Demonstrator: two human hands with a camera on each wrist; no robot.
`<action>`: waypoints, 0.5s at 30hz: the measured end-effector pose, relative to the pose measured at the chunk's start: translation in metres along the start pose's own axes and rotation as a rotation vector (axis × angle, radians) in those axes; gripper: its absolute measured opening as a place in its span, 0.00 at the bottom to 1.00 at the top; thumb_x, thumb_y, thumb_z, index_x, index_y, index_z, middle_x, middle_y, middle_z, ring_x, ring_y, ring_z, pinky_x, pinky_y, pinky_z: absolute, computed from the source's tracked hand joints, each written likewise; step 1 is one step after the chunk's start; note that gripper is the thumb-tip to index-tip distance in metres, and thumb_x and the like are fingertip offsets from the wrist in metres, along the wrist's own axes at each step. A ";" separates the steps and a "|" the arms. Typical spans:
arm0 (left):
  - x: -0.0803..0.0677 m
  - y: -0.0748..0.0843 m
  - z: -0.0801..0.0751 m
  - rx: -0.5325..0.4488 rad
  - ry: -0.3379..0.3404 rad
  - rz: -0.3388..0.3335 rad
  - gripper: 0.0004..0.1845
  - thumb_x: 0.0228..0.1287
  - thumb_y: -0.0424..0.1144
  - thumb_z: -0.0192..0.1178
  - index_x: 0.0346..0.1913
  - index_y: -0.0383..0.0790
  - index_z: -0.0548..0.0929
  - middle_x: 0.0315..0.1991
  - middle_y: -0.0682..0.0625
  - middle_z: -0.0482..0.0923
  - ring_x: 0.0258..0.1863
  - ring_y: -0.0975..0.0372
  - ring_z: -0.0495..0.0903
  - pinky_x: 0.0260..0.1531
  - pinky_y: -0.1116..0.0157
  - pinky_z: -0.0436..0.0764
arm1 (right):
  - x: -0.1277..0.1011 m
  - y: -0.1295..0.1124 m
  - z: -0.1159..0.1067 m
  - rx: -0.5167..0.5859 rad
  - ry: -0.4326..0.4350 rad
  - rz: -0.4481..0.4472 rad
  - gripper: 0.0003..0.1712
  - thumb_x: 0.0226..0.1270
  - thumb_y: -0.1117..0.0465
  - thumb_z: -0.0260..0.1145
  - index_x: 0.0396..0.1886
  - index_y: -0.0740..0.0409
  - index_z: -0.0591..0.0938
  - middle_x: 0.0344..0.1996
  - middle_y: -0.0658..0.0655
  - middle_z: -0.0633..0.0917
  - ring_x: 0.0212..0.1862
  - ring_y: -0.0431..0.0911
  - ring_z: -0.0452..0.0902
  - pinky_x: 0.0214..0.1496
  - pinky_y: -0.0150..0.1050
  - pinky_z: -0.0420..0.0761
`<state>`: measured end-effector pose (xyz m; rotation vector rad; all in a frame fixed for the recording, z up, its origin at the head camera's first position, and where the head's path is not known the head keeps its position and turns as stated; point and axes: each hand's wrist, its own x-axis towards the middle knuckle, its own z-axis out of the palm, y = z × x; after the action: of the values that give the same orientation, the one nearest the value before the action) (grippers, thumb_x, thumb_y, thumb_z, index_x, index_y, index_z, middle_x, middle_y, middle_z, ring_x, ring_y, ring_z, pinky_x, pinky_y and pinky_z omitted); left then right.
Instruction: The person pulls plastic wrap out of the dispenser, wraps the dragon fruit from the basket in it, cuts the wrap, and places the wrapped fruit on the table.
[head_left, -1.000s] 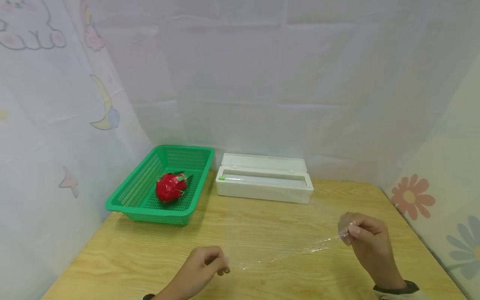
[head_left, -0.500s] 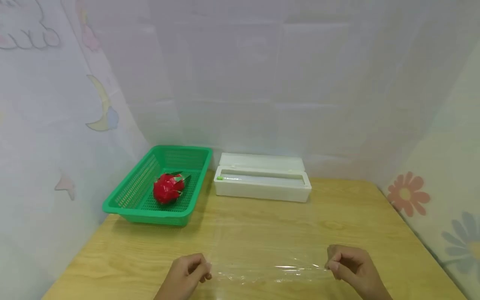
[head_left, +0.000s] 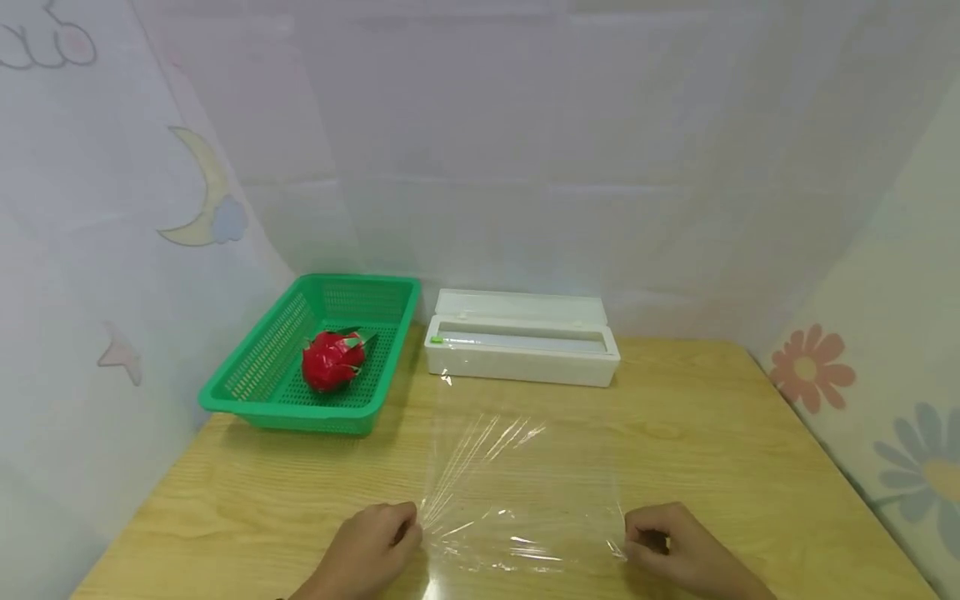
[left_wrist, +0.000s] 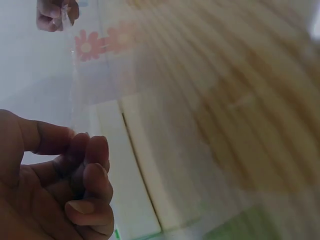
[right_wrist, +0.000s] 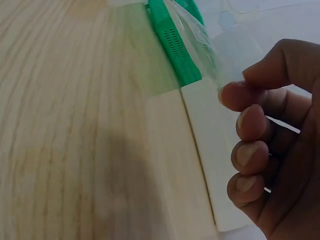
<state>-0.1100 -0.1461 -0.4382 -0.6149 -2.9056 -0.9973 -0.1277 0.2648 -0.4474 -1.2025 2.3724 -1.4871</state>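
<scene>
A clear sheet of cling film [head_left: 517, 492] lies stretched over the wooden table [head_left: 712, 442] near its front edge. My left hand [head_left: 375, 546] pinches the sheet's near left corner between thumb and fingers [left_wrist: 85, 155]. My right hand [head_left: 667, 550] pinches the near right corner, with its fingertips [right_wrist: 235, 97] pressed to the film. The film [right_wrist: 197, 35] rises from that pinch toward the far side. A white cling film dispenser box [head_left: 521, 337] stands open at the back of the table, beyond the sheet.
A green plastic basket [head_left: 247, 392] sits at the back left and holds a red dragon fruit [head_left: 330, 362]. Pale printed curtains close in the left, back and right sides. Bare wood lies to the right of the sheet.
Both hands have come down and toward me with the film. The sheet, first a bunched strand in the air, is now spread flat over the table.
</scene>
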 end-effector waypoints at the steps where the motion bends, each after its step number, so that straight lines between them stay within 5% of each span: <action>1: 0.001 -0.001 0.001 0.019 0.006 0.016 0.20 0.66 0.34 0.57 0.18 0.50 0.63 0.15 0.64 0.55 0.16 0.74 0.54 0.15 0.73 0.59 | 0.001 0.002 0.001 -0.010 -0.009 0.009 0.18 0.63 0.79 0.63 0.24 0.52 0.76 0.16 0.50 0.71 0.26 0.25 0.64 0.22 0.25 0.69; 15: 0.019 -0.014 0.009 0.121 0.009 0.042 0.19 0.63 0.34 0.59 0.18 0.51 0.65 0.15 0.63 0.56 0.16 0.73 0.56 0.15 0.71 0.61 | 0.012 0.026 0.004 -0.115 0.002 0.100 0.14 0.63 0.73 0.66 0.25 0.50 0.79 0.21 0.37 0.76 0.25 0.26 0.67 0.22 0.28 0.73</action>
<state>-0.1320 -0.1441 -0.4507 -0.6605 -2.9053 -0.8103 -0.1487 0.2597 -0.4666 -1.0873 2.5095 -1.3407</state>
